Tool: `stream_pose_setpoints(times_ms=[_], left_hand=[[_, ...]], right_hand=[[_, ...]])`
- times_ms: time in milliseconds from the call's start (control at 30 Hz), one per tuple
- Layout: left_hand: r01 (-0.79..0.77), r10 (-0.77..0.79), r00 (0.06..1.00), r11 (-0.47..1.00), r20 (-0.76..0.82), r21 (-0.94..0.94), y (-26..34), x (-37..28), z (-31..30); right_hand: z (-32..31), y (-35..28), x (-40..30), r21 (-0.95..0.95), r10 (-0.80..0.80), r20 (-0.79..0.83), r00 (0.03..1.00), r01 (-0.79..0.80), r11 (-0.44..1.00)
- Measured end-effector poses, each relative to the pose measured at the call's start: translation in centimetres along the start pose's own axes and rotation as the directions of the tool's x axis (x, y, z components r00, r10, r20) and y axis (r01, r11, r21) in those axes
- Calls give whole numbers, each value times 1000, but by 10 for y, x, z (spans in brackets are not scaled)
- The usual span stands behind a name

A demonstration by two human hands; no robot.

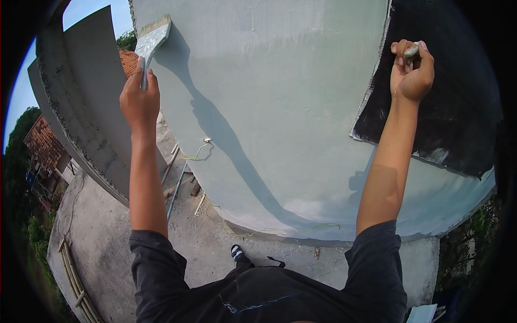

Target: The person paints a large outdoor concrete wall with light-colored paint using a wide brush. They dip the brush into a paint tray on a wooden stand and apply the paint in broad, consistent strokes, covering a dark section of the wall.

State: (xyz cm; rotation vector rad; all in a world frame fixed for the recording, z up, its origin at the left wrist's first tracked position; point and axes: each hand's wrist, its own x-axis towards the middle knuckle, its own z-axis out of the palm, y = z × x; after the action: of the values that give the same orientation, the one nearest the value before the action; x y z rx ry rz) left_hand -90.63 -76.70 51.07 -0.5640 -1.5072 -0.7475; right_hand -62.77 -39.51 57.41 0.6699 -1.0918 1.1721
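Observation:
My left hand [141, 95] grips the handle of a wide flat paintbrush [153, 38], its bristles upward at the upper left edge of a curved, light grey-green painted wall [262, 101]. The brush and arm cast a long shadow over the wall. At the upper right, my right hand [412, 70] is closed around a small pale, paint-smeared object [412, 50], perhaps a handle; most of it is hidden by the fingers. That hand is in front of a black panel or opening [444, 105] with a rough pale edge.
A thin yellow wire [198, 155] comes out of the wall at the left. Pipes [177, 189] lie on the concrete floor [194, 242] by its foot. Another curved concrete wall [93, 109] stands left. Bamboo poles [76, 282] lie at the lower left.

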Motion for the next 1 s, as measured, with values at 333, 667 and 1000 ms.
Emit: stream_pose_setpoints(times_ms=[333, 667, 1000], left_hand=[[-1, 14, 983, 998, 185, -67, -19, -81, -17], [-34, 29, 999, 990, -44, -135, 14, -10, -2], [26, -8, 991, 990, 133, -136, 20, -81, -3]], right_hand=[[2, 0, -1, -27, -8, -16, 1000, 8, 1000], [3, -1, -2, -27, 1, -10, 1000, -2, 1000], [6, -1, -2, -43, -15, -31, 999, 14, 999]])
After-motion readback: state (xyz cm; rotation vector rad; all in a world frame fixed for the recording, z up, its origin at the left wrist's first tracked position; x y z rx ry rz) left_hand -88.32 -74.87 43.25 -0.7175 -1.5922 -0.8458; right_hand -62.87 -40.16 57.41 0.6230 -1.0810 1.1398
